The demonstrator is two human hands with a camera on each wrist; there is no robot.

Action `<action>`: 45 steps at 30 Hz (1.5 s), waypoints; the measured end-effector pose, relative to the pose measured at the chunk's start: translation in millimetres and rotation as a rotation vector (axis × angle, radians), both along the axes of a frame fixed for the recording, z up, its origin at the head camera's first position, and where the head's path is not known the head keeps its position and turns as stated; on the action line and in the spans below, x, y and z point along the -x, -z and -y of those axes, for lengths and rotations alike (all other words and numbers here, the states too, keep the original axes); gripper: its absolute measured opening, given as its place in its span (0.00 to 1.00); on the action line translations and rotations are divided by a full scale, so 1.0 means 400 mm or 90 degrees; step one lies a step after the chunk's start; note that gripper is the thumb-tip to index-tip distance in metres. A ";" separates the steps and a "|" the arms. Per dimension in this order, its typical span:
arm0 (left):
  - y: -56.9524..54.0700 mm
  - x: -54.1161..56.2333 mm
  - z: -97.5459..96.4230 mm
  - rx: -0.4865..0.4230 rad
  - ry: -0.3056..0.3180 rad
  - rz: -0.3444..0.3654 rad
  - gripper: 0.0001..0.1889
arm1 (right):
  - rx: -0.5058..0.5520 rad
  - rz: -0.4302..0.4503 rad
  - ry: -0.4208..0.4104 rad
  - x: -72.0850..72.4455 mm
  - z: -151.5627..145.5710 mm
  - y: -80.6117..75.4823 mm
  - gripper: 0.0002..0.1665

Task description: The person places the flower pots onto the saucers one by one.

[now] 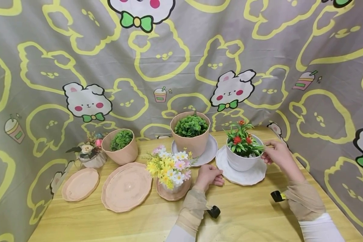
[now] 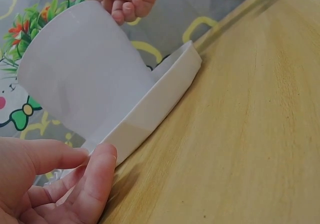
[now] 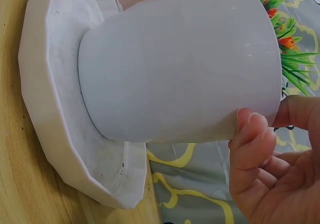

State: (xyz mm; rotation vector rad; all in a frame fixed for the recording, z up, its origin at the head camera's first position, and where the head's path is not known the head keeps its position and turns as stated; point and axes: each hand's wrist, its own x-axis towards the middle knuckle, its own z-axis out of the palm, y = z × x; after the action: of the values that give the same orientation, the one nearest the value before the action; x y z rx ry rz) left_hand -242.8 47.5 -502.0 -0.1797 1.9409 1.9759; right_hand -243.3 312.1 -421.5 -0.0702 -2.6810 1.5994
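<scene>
A white flowerpot [image 1: 239,163] holding a plant with red flowers [image 1: 237,139] stands upright on a white many-sided saucer [image 1: 248,179], toward its back edge. My right hand [image 1: 277,154] pinches the pot's rim on the right side; in the right wrist view the fingers [image 3: 254,139] press the outer wall while the thumb goes over the rim. At the saucer's left edge, my left hand [image 1: 209,175] pinches the rim between thumb and fingers. The left wrist view shows these fingers [image 2: 97,179] low against the saucer's side [image 2: 155,109], close over the wooden table [image 2: 240,114].
Left of the saucer, a pink pot [image 1: 190,143] of green leaves sits on another white saucer [image 1: 211,149]. Yellow and white flowers [image 1: 169,166] stand on a small pink saucer [image 1: 181,193]. Farther left are two bare pink saucers, a tilted pink pot [image 1: 121,153] and a small flowerpot [image 1: 93,160].
</scene>
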 end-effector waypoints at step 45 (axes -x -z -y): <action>-0.160 -0.047 -0.012 0.040 0.056 -0.150 0.05 | 0.004 -0.037 0.031 -0.012 -0.029 -0.028 0.24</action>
State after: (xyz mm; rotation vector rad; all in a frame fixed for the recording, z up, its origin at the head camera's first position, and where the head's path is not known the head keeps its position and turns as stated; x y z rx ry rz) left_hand -223.9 52.4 -437.8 0.1271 2.1179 1.9547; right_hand -238.7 323.6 -410.3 -0.0866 -2.6099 1.5718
